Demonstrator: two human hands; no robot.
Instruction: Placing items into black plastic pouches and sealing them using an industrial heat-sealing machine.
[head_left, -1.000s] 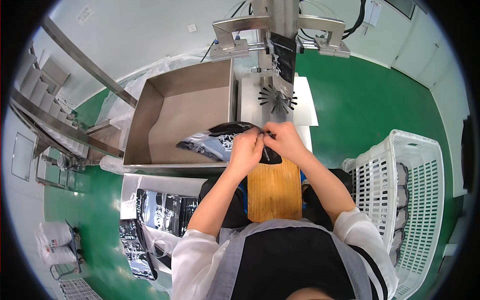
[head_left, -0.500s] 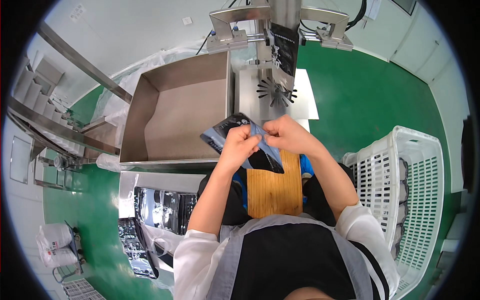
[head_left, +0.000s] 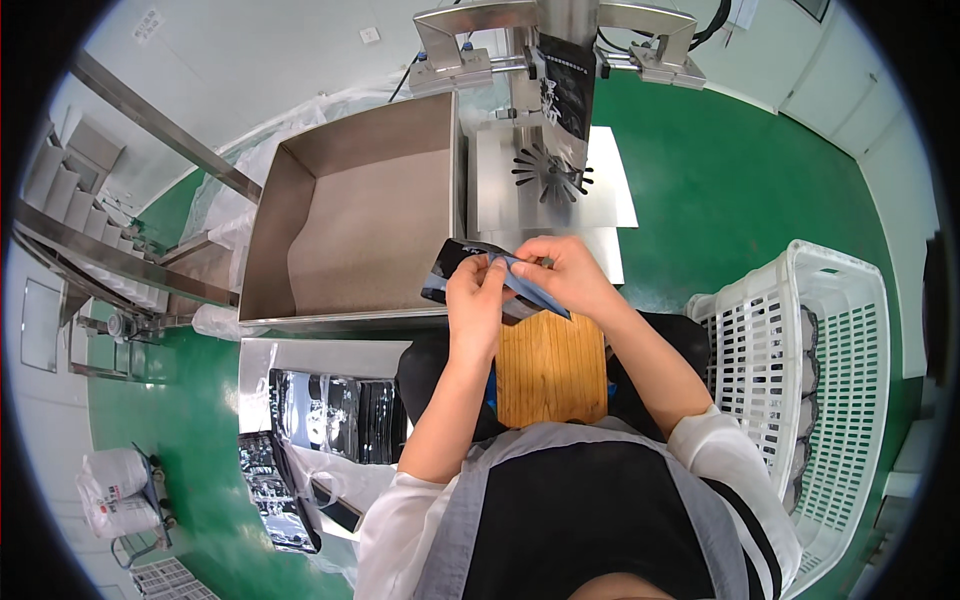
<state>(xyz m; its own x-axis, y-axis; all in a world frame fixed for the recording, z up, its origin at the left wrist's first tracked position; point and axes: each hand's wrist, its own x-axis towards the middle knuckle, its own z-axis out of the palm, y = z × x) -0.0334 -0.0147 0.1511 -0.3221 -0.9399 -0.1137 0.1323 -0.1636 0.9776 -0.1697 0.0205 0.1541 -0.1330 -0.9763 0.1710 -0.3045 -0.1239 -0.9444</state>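
Observation:
A flat black and blue-grey packaging pouch (head_left: 437, 284) is held in front of me at mid-picture, above a wooden board (head_left: 550, 372) between my knees. My left hand (head_left: 474, 296) pinches its upper middle with thumb and fingers. Close beside it, my right hand (head_left: 570, 276) grips the same pouch near its right end. The fingertips nearly meet. Part of the pouch is hidden behind my fingers. Beyond my hands, another dark pouch (head_left: 566, 95) hangs upright at the metal machine (head_left: 450, 68), between its two side clamps, above a black star-shaped knob (head_left: 551, 174).
A deep steel trough (head_left: 370, 220) stands to the left of the machine. Nearer, stacked dark pouches (head_left: 330, 415) lie on a steel surface (head_left: 258, 362). At right, a white slatted crate (head_left: 750, 350) holds several grey packs (head_left: 806, 390). A trolley with white sacks (head_left: 118, 490) stands far left.
The pouch has tipped from a broad face toward a narrower, edge-on view. My hands have turned, with the left fingers now pointing more upward. Both still grip it.

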